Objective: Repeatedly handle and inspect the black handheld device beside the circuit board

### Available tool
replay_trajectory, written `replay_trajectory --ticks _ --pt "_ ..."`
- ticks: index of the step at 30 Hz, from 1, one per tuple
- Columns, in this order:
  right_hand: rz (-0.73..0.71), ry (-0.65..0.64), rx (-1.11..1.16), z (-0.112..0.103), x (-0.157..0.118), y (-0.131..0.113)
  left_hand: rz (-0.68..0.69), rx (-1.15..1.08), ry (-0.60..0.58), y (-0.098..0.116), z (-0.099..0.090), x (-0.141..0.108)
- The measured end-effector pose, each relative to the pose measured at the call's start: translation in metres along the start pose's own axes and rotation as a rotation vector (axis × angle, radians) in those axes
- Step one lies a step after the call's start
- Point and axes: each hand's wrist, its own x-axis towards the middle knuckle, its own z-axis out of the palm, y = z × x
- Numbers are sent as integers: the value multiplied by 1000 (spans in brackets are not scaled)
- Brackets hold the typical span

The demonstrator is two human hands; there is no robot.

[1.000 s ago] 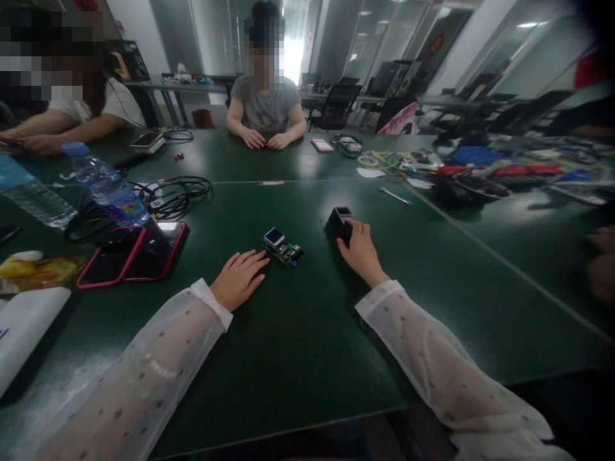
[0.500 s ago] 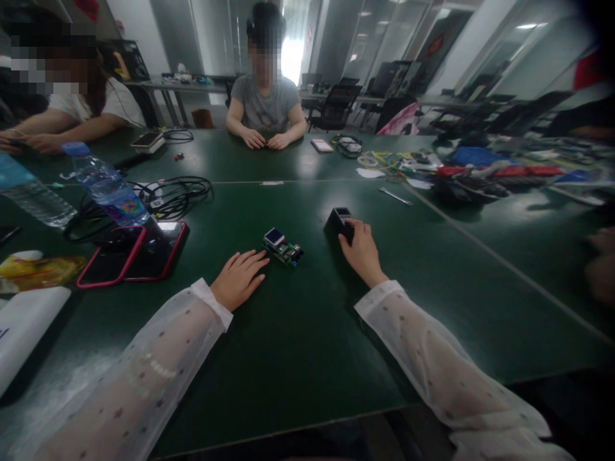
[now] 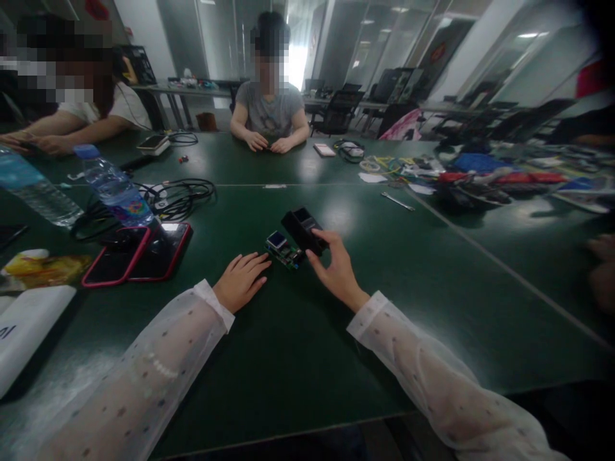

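Note:
A black plastic casing with a rectangular window in its upper face is in my right hand, thumb on the near side and fingers on the far side. It is tilted and sits just right of a green circuit board, partly covering the view of its right end. The board has a small screen at its left end and rests on the green table. My left hand lies flat with its fingers stretched out, the tips close to the board's left edge.
Two red-edged phones, a water bottle and coiled black cables lie on the left. A wrench is beyond my right hand. Tangled wires and bags cover the far right. A person sits opposite.
My right hand has picked up the black casing and brought it left, close beside the circuit board. My left hand has stayed nearly still.

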Motion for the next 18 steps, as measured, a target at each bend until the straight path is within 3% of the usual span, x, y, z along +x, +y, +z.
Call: replay_trajectory --ticks 4,12,18 --pt "-14 -156 6 7 -4 -15 15 3 19 0 1 0" --pt "-2 -411 -41 14 -6 -6 3 -31 19 0 0 0" --pt "5 -450 -47 15 -7 -4 12 -32 36 -1 2 0"
